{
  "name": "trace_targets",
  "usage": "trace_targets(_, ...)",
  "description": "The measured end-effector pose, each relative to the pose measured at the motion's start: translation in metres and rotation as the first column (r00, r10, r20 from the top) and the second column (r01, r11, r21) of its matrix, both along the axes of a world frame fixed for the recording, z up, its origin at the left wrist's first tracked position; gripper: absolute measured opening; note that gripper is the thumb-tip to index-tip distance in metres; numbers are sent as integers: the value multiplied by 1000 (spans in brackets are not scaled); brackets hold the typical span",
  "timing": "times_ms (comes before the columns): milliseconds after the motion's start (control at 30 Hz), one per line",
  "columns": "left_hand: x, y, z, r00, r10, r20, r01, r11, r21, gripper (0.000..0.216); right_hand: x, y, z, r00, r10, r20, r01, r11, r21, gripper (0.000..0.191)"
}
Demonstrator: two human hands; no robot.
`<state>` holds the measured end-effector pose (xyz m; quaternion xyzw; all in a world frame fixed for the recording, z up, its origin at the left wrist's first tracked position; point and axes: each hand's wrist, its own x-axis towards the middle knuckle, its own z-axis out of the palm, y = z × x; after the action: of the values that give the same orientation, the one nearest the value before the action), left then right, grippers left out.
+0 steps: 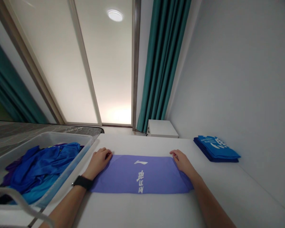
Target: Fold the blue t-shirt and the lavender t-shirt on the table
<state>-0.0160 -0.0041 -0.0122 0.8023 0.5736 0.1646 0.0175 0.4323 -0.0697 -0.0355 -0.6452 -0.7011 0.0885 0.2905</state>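
Note:
A folded purple T-shirt [123, 177] lies as a flat, wide strip on the white table [133, 210], with a white logo and white characters down its middle. My left hand [101, 161], with a black watch on the wrist, has its fingers curled in at the shirt's far left corner. At the far right corner, the bent fingers of my right hand [181, 161] pinch the cloth's edge. Part of each fingertip is hidden. A small fold of cloth shows beside my right wrist.
To the left stands a clear plastic bin [86, 141] holding crumpled blue and purple clothes [47, 163]. A stack of folded blue shirts [216, 148] sits at the table's right, near the wall. A pale curved bar [21, 199] crosses the lower left. Beyond the table is a white cabinet [162, 128].

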Motion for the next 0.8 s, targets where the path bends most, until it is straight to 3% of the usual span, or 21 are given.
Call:
trace_targets(133,-4,1,5,1000,9,19,-9,1000,-21,33,3,-9,10,995,-91,44,92,996,-6,32)
trace_targets(300,-1,-5,11,999,8,53,-4,998,-67,37,-26,-19,21,955,-178,239,208,972,-108,32)
trace_targets(433,4,-10,11,1000,28,1,-28,998,-48,32,-49,-22,23,918,-137,371,203,969,-144,29)
trace_targets(567,5,-10,6,999,40,-26,-40,999,-11,30,-49,-22,21,896,-126,425,213,963,-165,29)
trace_targets(800,7,-14,10,997,27,-68,-22,997,79,29,-46,-24,24,847,-163,506,226,972,-66,24)
